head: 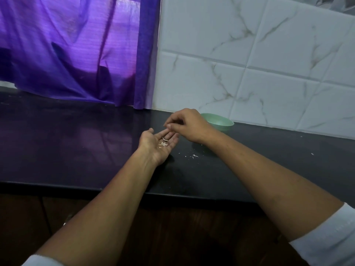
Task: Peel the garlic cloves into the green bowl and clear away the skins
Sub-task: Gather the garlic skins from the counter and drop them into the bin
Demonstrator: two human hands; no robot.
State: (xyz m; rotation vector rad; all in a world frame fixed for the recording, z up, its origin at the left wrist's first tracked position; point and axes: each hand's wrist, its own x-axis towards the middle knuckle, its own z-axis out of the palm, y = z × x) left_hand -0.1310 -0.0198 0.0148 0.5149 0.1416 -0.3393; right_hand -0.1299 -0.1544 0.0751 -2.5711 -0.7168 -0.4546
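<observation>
skins (163, 144) in left hand (153, 148), bowl (219, 121) behind

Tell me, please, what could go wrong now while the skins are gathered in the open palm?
1. The skins lie loose on the flat, open left hand; a tilt could scatter them over the dark counter.
2. The right hand pinches just above that palm, close to the green bowl; a flicked piece might land in the bowl.
3. The small scraps on the counter are easily overlooked.
</observation>
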